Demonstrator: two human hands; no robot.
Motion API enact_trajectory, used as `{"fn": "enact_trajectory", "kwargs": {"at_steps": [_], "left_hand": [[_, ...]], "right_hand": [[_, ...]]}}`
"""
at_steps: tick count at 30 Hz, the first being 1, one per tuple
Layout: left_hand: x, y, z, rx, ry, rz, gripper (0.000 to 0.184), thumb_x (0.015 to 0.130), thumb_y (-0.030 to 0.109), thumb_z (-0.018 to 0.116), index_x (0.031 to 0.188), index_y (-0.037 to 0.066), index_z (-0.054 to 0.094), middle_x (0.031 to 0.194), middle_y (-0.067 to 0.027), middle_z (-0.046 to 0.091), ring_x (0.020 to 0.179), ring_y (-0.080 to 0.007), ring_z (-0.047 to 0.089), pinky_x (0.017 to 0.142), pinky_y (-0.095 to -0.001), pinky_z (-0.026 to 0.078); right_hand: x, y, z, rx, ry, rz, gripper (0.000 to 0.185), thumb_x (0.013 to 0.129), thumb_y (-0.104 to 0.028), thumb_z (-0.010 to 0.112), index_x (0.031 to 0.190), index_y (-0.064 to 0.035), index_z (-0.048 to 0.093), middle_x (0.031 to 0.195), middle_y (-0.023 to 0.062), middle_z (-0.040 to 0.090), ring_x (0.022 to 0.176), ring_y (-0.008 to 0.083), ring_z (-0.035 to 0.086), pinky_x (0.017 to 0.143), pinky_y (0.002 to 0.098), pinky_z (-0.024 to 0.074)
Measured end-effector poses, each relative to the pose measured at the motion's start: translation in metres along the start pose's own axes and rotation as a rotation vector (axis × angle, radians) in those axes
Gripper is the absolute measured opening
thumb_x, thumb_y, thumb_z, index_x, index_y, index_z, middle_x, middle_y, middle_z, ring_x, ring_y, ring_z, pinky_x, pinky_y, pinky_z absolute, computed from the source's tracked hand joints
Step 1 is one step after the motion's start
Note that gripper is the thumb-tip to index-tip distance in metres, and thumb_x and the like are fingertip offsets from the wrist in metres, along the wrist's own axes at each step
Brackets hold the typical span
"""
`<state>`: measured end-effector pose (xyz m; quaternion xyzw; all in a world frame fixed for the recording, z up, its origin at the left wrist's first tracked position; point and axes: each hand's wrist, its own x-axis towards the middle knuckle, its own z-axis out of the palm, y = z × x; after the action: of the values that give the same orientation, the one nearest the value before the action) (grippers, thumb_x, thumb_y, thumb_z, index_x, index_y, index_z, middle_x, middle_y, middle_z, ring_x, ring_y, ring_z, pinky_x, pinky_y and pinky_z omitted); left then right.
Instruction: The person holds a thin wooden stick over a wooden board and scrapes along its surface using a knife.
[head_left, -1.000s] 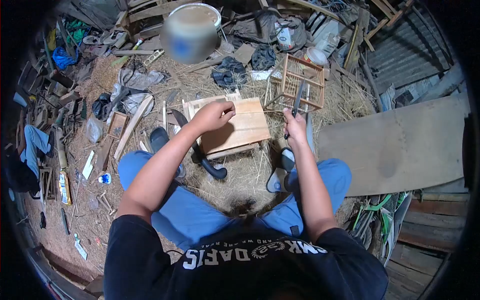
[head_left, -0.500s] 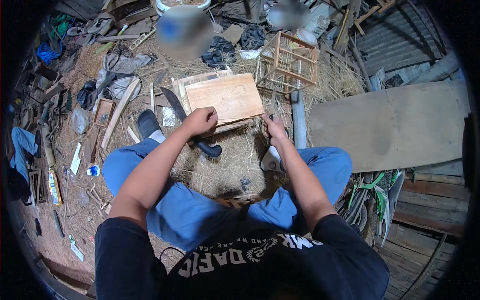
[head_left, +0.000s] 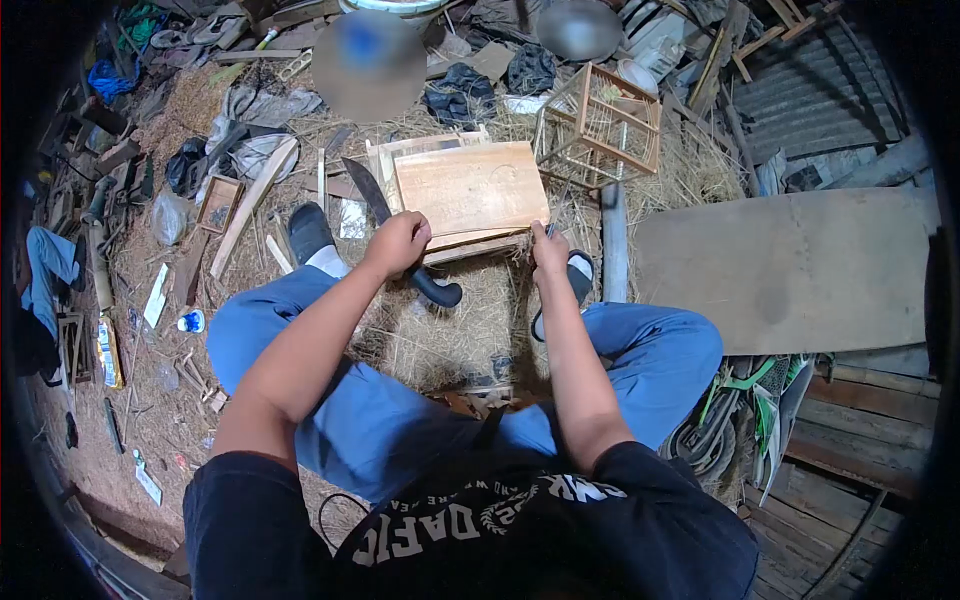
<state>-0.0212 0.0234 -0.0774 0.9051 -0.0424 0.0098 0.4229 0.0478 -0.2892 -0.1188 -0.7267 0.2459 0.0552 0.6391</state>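
A pale wooden board (head_left: 470,185) lies over a low wooden frame (head_left: 480,247) between my feet. My left hand (head_left: 398,245) is closed at the board's near left corner, fingers curled inward. At the near right corner my right hand (head_left: 549,252) is closed, its thumb and fingertips close to the edge. A thin line runs along the board's front edge between both hands; whether it is a separate strip I cannot tell. What either hand pinches is hidden. A machete (head_left: 367,188) with a curved black handle (head_left: 437,291) rests beside the board, passing beneath my left hand.
An openwork wooden cage (head_left: 597,125) stands behind to the right. A large flat panel (head_left: 785,270) lies at right, near a grey post (head_left: 614,245). Wood strips (head_left: 255,205), a small wooden tray (head_left: 219,204) and plastic bags lie left on straw. Another person's leg (head_left: 50,270) shows far left.
The view has shifted, so the scene sits slightly further right. My right hand stays by the board's right corner and its forearm is more upright. My left hand stays closed at the left corner.
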Motion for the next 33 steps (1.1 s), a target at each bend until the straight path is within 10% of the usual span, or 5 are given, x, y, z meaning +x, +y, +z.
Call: {"fn": "enact_trajectory", "kwargs": {"at_steps": [7,13,33], "left_hand": [[-0.007,-0.003,-0.002,-0.014,0.037,-0.088,0.021,0.091,0.019,0.068,0.088,-0.002,0.069,0.080,-0.0196,0.070,0.074,-0.0340,0.070,0.069,-0.0424,0.054],[-0.004,-0.003,0.001,-0.068,0.017,-0.186,0.019,0.090,0.017,0.067,0.085,-0.002,0.069,0.077,-0.0197,0.071,0.072,-0.0326,0.073,0.068,-0.0418,0.056],[0.019,-0.020,-0.008,0.096,-0.142,-0.524,0.049,0.069,0.036,0.093,0.090,0.001,0.066,0.092,-0.0205,0.073,0.091,-0.0376,0.073,0.082,-0.0442,0.057]], "right_hand": [[-0.060,-0.014,0.023,-0.596,0.107,-0.343,0.054,0.105,-0.050,0.046,0.100,-0.0012,0.068,0.095,0.0308,0.070,0.094,0.0522,0.066,0.080,0.0566,0.0508],[-0.098,-0.006,0.050,-0.731,-0.230,-0.343,0.047,0.106,-0.047,0.047,0.104,-0.0038,0.066,0.091,0.0289,0.071,0.089,0.0514,0.068,0.080,0.0599,0.0516],[-0.112,-0.031,0.063,-0.974,-0.213,-0.219,0.061,0.104,-0.056,0.044,0.095,-0.0047,0.076,0.091,0.0267,0.073,0.090,0.0475,0.071,0.082,0.0562,0.0557]]}}
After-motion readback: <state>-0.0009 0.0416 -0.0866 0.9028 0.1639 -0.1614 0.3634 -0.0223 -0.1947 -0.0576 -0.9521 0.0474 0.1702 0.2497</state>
